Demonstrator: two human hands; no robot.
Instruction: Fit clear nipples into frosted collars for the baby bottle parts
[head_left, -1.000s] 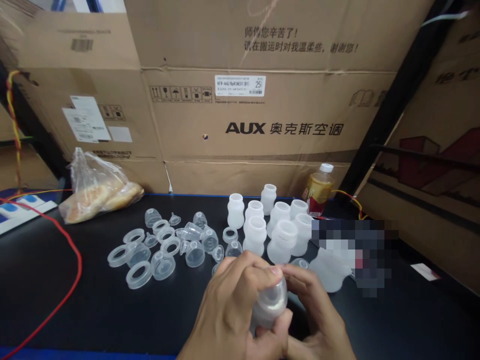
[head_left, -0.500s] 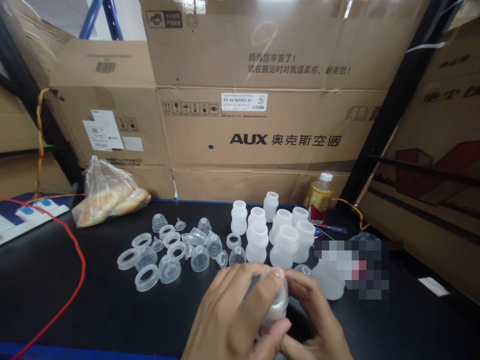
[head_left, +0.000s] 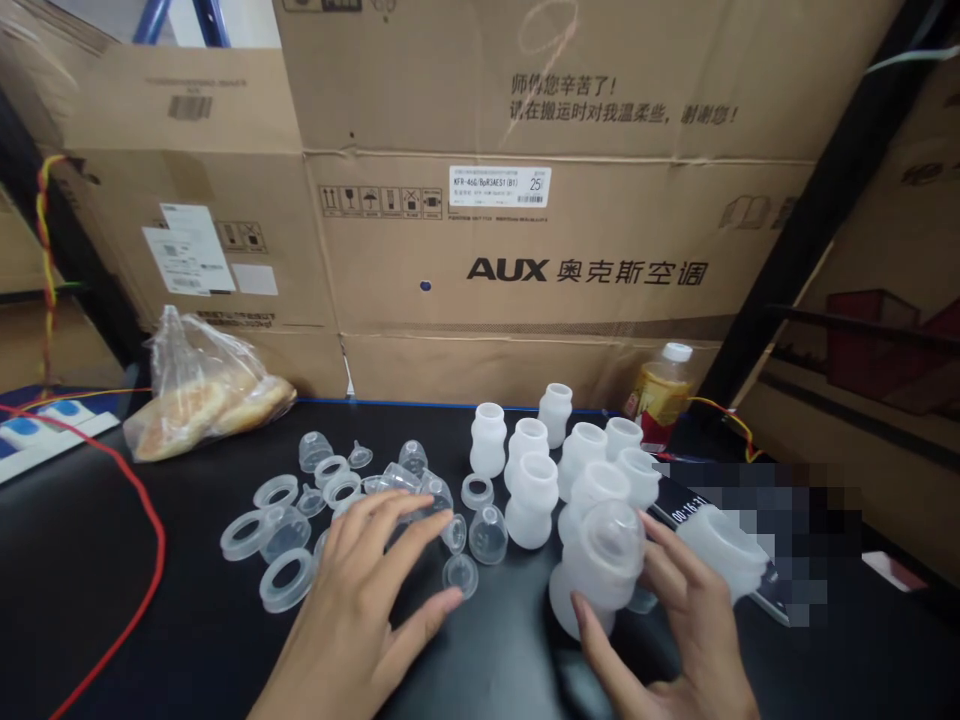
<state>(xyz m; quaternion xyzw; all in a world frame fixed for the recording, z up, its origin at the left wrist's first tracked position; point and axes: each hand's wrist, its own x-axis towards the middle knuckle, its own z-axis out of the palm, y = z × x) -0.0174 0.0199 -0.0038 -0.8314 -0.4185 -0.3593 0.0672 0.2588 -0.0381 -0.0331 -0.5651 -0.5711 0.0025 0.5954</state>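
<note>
The right hand [head_left: 679,630] has its fingers spread open around a frosted plastic bottle [head_left: 600,560] beside other white bottles [head_left: 532,510]; the open left hand [head_left: 352,620] hovers near clear silicone cups [head_left: 487,535]. A careless nudge could topple them.

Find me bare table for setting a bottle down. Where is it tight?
Bare black tabletop lies between the red cable and the silicone rings. Another patch lies between your left hand and right hand. It's crowded among the white bottles and clear cups.
</note>
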